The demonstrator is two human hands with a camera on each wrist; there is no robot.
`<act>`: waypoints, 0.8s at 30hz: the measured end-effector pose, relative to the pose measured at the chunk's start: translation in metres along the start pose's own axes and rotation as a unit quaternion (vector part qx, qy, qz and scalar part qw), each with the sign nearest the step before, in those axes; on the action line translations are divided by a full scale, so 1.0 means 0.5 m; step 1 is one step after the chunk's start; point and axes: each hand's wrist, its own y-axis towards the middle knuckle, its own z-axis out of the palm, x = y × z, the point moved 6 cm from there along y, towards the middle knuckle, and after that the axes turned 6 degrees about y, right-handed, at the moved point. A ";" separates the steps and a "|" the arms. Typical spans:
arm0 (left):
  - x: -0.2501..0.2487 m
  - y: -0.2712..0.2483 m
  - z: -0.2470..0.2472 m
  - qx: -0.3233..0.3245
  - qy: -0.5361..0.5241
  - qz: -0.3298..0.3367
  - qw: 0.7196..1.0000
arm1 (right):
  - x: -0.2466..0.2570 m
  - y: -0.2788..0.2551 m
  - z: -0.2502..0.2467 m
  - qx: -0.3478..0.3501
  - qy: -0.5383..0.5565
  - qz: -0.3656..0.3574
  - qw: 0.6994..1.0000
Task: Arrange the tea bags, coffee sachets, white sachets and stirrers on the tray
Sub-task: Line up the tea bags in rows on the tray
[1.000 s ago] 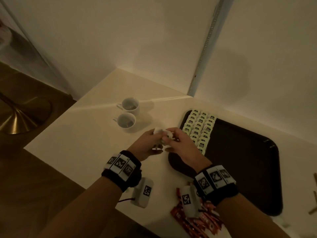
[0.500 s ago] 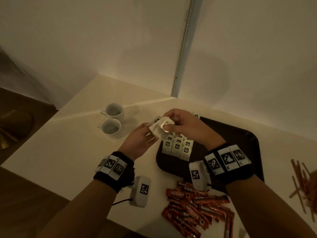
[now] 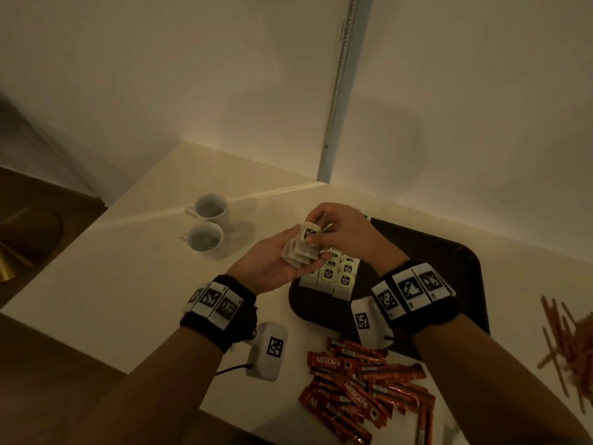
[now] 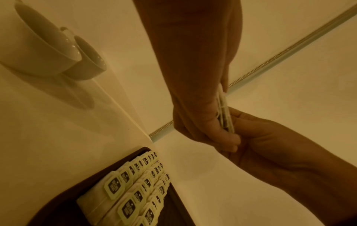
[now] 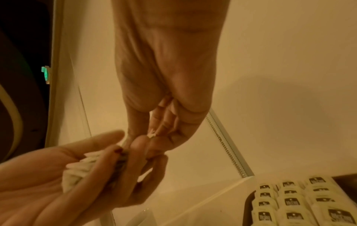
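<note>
A dark brown tray (image 3: 449,261) lies on the cream counter, with rows of white tea bags (image 3: 337,274) lined up at its left end. My left hand (image 3: 276,261) holds a small fanned stack of tea bags (image 3: 298,252) above the tray's left edge. My right hand (image 3: 333,232) pinches the top tea bag (image 3: 310,234) of that stack. The left wrist view shows the stack (image 4: 225,113) edge-on between both hands, and the tray rows (image 4: 135,188) below. Red coffee sachets (image 3: 362,390) lie in a heap on the counter in front of the tray. Brown stirrers (image 3: 571,342) lie at the right.
Two white cups (image 3: 207,224) stand on the counter left of the tray. The wall rises close behind, with a metal strip (image 3: 337,91) running down it. The counter's left edge drops to a dark floor.
Both hands rose a little from the counter's edge to over the tray's left end. The right hand's fingers came onto the top tea bag of the stack.
</note>
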 end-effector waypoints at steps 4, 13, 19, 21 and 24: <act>0.004 0.006 -0.022 -0.042 0.013 0.009 0.999 | -0.002 0.002 -0.023 -0.048 -0.005 0.001 0.999; -0.093 -0.010 0.041 -0.087 0.131 0.184 0.970 | 0.168 0.010 -0.107 -0.053 -0.014 -0.115 0.992; -0.155 -0.015 0.106 -0.097 0.157 0.305 0.934 | 0.274 0.012 -0.129 -0.059 -0.077 -0.178 0.979; -0.157 -0.012 0.114 -0.087 0.141 0.316 0.934 | 0.293 0.015 -0.140 -0.072 -0.075 -0.176 0.979; -0.158 -0.009 0.120 -0.077 0.119 0.329 0.934 | 0.306 0.016 -0.142 -0.067 -0.130 -0.179 0.973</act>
